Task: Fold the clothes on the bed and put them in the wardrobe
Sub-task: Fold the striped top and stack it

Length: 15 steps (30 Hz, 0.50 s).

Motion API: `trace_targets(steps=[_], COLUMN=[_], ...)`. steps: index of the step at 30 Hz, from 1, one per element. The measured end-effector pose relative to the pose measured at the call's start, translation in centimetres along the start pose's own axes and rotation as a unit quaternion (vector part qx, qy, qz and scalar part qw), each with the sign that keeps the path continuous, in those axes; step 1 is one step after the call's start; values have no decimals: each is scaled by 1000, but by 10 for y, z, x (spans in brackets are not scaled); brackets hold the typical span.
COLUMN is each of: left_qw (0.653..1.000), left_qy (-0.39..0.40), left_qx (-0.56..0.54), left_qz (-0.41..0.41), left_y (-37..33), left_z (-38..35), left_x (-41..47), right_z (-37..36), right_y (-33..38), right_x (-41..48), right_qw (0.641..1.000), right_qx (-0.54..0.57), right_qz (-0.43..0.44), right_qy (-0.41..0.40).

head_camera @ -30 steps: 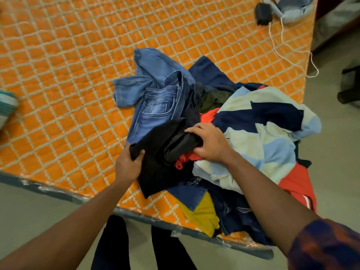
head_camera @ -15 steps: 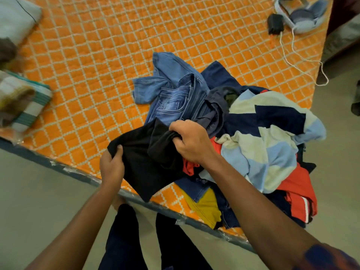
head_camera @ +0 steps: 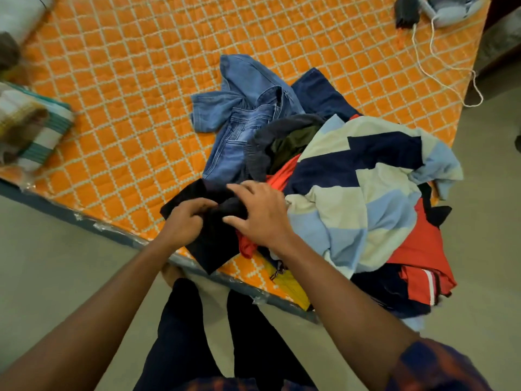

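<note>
A black garment [head_camera: 214, 249] lies at the near edge of the bed [head_camera: 127, 108], drooping over the edge. My left hand [head_camera: 184, 221] grips its middle with curled fingers. My right hand [head_camera: 260, 215] holds the bunched black cloth just to the right, fingers bent over it. Behind them is a heap of clothes: blue jeans [head_camera: 239, 128], a navy, cream and light-blue patch top [head_camera: 366, 193], red garments [head_camera: 420, 263], a yellow piece [head_camera: 287, 283]. No wardrobe is in view.
The bed has an orange quilted cover with a white diamond pattern. A folded striped cloth [head_camera: 33, 128] sits at the left edge. A black charger [head_camera: 406, 11] with a white cable [head_camera: 439, 71] lies at the far right. Grey floor [head_camera: 56, 263] surrounds the bed.
My left hand has slid right along the black garment, close to my right hand. The garment is more bunched between them. The camera view has shifted a little.
</note>
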<state>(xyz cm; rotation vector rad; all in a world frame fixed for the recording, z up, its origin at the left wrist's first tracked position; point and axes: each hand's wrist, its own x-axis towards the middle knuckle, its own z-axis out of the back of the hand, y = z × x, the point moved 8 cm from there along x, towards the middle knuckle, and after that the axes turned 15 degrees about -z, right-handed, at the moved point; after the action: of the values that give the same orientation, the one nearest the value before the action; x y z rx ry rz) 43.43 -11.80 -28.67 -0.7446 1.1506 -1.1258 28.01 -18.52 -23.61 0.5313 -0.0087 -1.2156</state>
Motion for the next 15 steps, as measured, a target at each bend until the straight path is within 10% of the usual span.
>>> trace_targets(steps=[5, 15], left_qw=[975, 975], left_qy=[-185, 209], left_qx=[-99, 49], left_qz=[76, 55], left_y=[6, -2], left_z=[4, -137], left_x=[27, 47], right_z=[26, 33], right_y=[-114, -177], right_x=[-19, -30], right_qw=[979, 958], right_qx=[-90, 3], right_qz=[-184, -285], right_qy=[-10, -37])
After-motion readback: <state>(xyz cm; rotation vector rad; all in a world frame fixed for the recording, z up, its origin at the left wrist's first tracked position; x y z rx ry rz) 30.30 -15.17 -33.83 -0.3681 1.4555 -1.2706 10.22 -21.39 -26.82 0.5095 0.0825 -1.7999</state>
